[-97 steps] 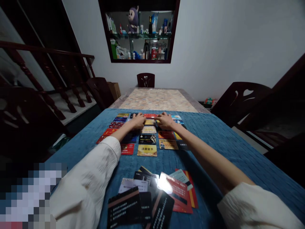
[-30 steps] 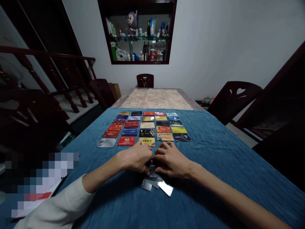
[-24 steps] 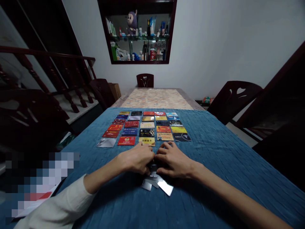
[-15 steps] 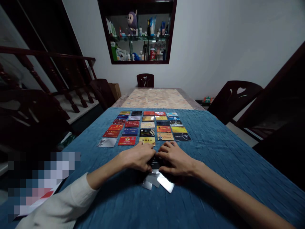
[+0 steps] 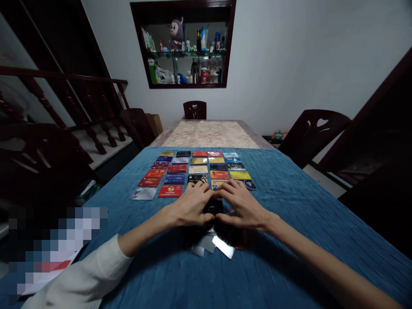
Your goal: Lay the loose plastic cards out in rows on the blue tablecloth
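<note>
My left hand (image 5: 196,202) and my right hand (image 5: 241,204) are side by side over the near part of the cloth. Their thumbs point at each other, and a dark card (image 5: 213,207) shows between them, its edges gripped by both hands. Beyond the fingers lie rows of colourful cards, among them a red card (image 5: 170,191), a silver card (image 5: 143,193) and a black card (image 5: 250,184). My left hand covers the gold card of the nearest row. Under my wrists lies a loose group of cards, with a shiny silver card (image 5: 223,247) sticking out towards me.
A blue cloth (image 5: 289,231) covers the near table; its patterned top (image 5: 209,133) is bare further back. Dark wooden chairs stand at the far end (image 5: 195,110) and the right side (image 5: 317,133). A blurred-out white sheet (image 5: 61,257) is at the left edge.
Both hands have moved slightly forward, their fingers reaching further over the nearest row. The thumbs have come closer together, and the gold card is now covered. My view has tilted slightly.
</note>
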{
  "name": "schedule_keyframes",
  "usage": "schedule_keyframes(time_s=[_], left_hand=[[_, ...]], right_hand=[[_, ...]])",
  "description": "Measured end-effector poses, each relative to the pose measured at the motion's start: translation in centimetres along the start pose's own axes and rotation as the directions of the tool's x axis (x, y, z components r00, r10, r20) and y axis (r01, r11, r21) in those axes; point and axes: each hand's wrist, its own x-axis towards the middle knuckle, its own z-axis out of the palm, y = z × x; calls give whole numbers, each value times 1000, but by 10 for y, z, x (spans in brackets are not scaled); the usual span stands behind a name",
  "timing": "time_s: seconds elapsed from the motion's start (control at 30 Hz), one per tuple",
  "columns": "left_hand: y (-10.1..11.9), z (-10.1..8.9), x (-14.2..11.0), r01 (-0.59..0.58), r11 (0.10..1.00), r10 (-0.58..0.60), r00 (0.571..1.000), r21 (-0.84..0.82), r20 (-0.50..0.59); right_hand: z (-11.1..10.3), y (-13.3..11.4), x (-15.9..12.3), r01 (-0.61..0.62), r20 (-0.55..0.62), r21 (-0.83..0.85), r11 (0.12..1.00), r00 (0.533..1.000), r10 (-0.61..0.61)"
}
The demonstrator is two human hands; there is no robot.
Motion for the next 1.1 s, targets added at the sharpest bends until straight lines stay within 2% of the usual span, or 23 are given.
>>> schedule_keyframes(time_s=[0.27,0.53,0.8,0.93,1.1], left_hand=[[1,-1,1,15,993,-20,999,-118,-47],[3,5,1,-25,955,-23,987,-295,-157],[2,6,3,-63,891,-28,981,-450,-194],[1,6,3,-75,889,-29,975,-452,-218],[-1,8,4,-63,913,-32,974,-403,-226]], right_hand=[[-7,10,-2,-102,35,95,990,995,99],[5,6,0,-160,173,43,986,973,151],[17,0,1,-216,81,95,972,975,208],[20,2,0,-218,54,107,970,975,214],[14,5,0,-226,57,62,972,973,222]])
